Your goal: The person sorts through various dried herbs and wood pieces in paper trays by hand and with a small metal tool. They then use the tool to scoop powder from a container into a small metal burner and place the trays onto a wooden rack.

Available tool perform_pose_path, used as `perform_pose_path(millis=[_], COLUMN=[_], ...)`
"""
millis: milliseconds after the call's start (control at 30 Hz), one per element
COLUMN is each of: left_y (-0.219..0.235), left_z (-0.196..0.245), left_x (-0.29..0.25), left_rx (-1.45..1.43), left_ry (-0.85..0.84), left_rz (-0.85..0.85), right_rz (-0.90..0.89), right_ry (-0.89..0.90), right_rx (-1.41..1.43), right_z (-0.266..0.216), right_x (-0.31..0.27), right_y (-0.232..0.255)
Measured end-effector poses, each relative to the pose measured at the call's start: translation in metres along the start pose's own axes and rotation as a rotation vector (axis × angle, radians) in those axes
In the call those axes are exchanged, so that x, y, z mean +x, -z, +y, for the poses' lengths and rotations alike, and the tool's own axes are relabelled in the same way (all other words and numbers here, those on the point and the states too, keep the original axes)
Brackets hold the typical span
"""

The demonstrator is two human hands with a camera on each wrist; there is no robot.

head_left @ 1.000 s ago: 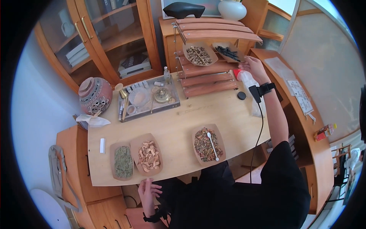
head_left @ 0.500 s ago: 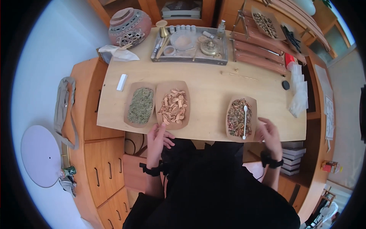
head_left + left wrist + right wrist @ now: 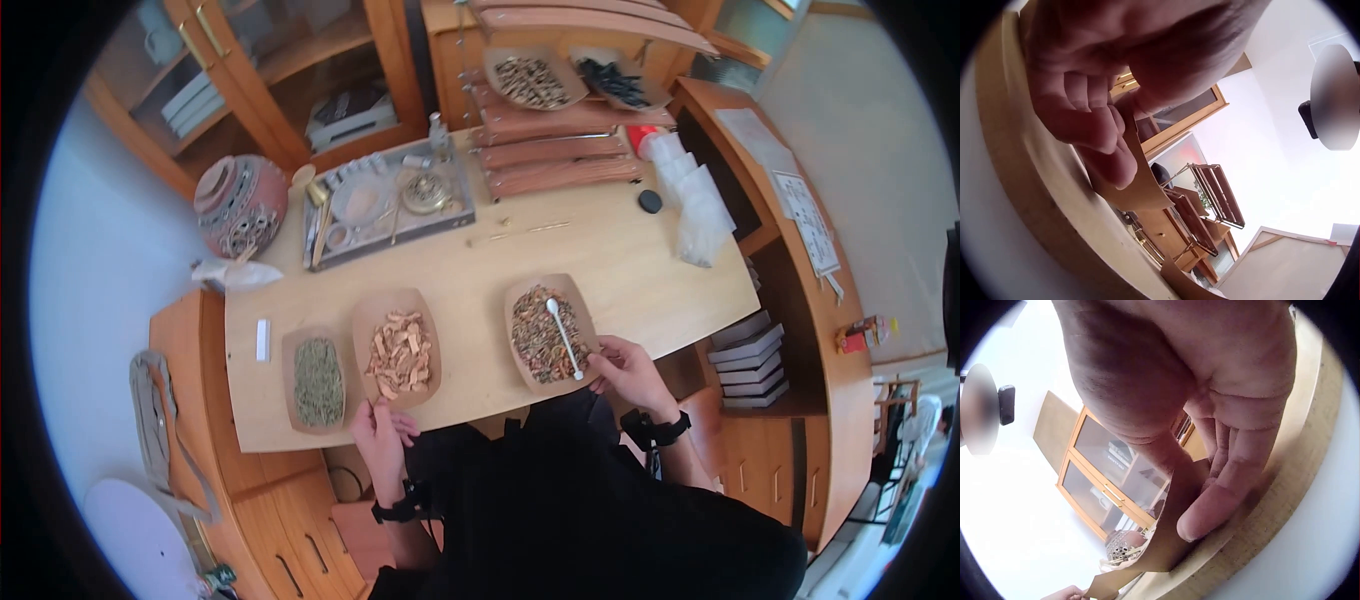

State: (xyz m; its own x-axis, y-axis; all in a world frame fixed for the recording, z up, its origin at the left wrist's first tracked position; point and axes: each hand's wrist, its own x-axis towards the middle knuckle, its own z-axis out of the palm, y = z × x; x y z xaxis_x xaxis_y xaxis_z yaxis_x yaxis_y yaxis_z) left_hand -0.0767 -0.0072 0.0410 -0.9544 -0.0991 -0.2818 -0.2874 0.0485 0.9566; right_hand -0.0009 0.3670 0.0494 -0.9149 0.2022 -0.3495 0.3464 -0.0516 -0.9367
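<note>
In the head view, three paper trays lie along the near side of the table. My left hand [image 3: 382, 445] pinches the near rim of the tray of pale dried slices [image 3: 402, 350], its thumb inside the rim in the left wrist view. Just left of that tray is one of green dried herb [image 3: 319, 383]. At the right, a tray of mixed dried pieces [image 3: 540, 335] has a white spoon [image 3: 563, 338] lying across it. My right hand [image 3: 635, 377] pinches this tray's near right corner; in the right wrist view its wall [image 3: 1175, 519] stands between thumb and fingers.
Behind the trays stand a grey tray of small vessels [image 3: 315, 262], a wooden rack [image 3: 560, 178] holding two filled paper trays, and a pink openwork pot [image 3: 240, 208]. A black lid [image 3: 650, 201] and clear bags [image 3: 700, 225] lie right; a white block [image 3: 263, 340] lies left.
My right hand has come down from beside the rack to the mixed tray and taken its corner. The tray of slices has shifted slightly right, apart from the green herb tray. The head view has swung.
</note>
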Motion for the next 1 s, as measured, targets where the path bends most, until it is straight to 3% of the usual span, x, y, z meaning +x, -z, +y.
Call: perform_pose_path(millis=[233, 400, 800, 1000], left_y=[-0.01, -0.029, -0.061, -0.067], left_z=[0.002, 0.018, 0.027, 0.031], left_x=[0.005, 0.019, 0.018, 0.024], left_rx=[-0.064, -0.01, 0.032, 0.058], left_ry=[-0.032, -0.069, -0.099, -0.084], left_rz=[-0.056, -0.137, -0.228, -0.276], right_rz=[-0.109, -0.093, 0.116, 0.148], right_ry=[0.036, 0.116, 0.243, 0.181], right_rx=[0.04, -0.014, 0.012, -0.042], right_z=[-0.018, -0.052, -0.122, -0.127], right_x=[0.005, 0.039, 0.249, 0.299], right_y=[0.015, 0.062, 0.148, 0.172])
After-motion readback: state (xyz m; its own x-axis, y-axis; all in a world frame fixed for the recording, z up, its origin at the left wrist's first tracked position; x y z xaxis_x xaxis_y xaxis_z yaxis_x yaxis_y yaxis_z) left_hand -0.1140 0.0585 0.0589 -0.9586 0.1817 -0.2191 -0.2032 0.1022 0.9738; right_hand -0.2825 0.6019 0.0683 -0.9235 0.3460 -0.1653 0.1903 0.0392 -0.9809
